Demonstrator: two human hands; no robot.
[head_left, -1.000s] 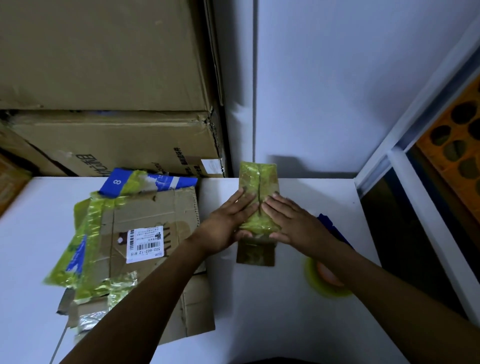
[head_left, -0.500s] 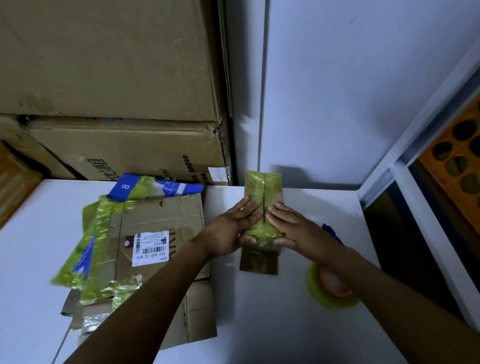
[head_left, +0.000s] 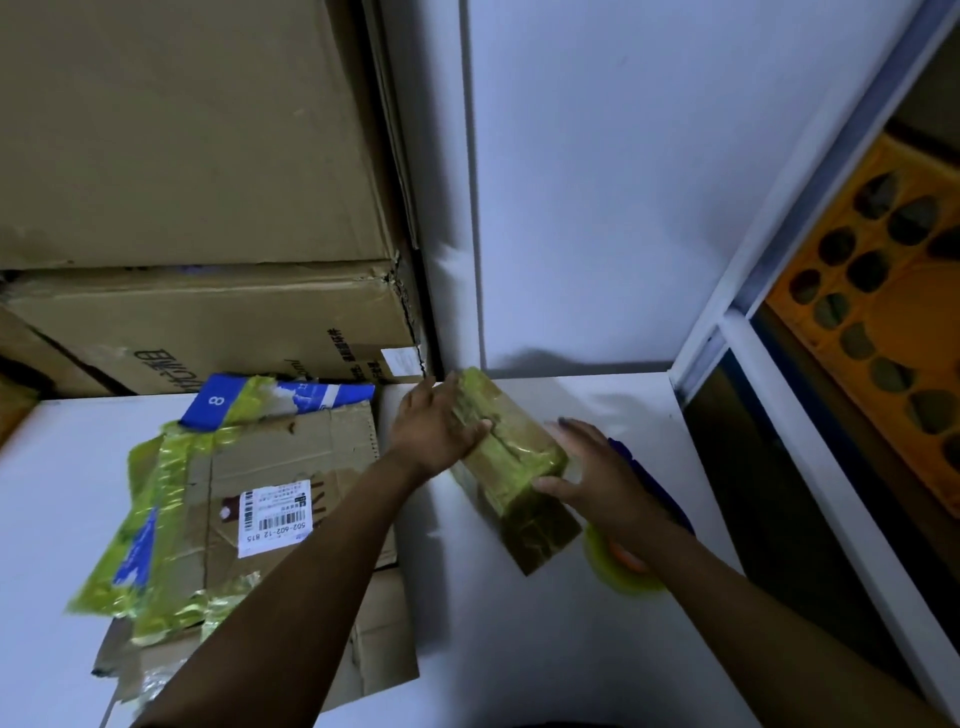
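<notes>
Both forearms reach up from the near edge over the white table (head_left: 545, 649), the right one crossing a yellow-green roll of tape (head_left: 618, 574). The right hand (head_left: 597, 473) is spread, thumb and fingers straight against the near right side of the small cardboard box wrapped in yellow-green tape (head_left: 511, 462), which lies askew mid-table. The left hand (head_left: 439, 434) lies flat across its far end, fingers straight, gripping nothing. Left of it lies a flattened brown carton with a white barcode label (head_left: 291, 467); beyond that, large stacked brown cartons (head_left: 208, 322)
</notes>
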